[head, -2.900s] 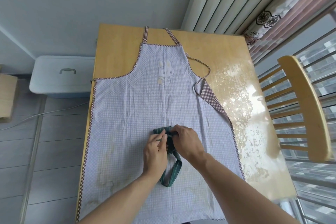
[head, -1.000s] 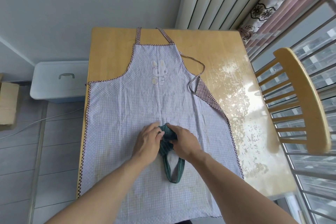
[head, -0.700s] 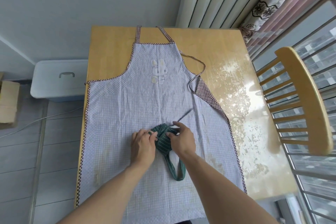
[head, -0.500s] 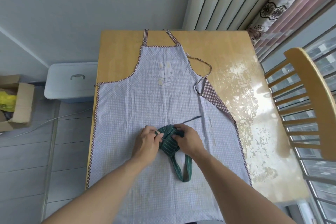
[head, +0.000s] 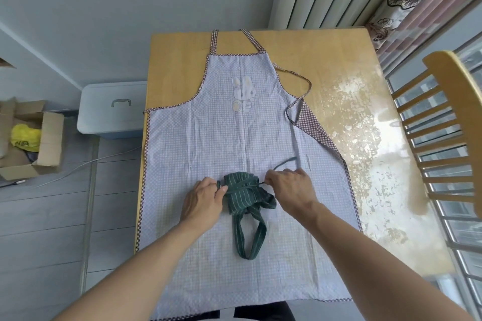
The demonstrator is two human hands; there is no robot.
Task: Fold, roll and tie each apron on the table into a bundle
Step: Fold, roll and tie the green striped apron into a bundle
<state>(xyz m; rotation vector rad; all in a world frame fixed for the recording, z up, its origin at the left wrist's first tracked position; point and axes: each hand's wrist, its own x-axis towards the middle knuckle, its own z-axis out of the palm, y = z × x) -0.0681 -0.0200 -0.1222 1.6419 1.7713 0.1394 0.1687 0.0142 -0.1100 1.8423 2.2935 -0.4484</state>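
Two hands at work on one knot. Left hand (head: pixel 202 200) at nine o'clock of the green striped bundle (head: pixel 243 197), grip closed on a short end of tie (head: pixel 218 184), pinched against the roll, probably as the anchor for the pull. Right hand (head: pixel 289 187) at three o'clock, grip closed on the other tie end (head: pixel 283 163), drawn taut away from the roll, the loose tail trailing toward one o'clock. Opposite pulls, likely to cinch the band across the roll's middle. Neck loop (head: pixel 249 240) left hanging free at six o'clock, outside the knot. Bundle resting on the checked lilac apron (head: pixel 234 133), spread flat over the counter (head: pixel 339 65) with bib at twelve o'clock, presumably laid out ready for its own turn. Right corner of that apron folded over near two o'clock, its thin tie looping beside it. Beyond: wooden chair (head: pixel 448 122) at three o'clock, pale storage box (head: pixel 114 109) and cardboard box (head: pixel 31 143) on the floor toward nine to ten.
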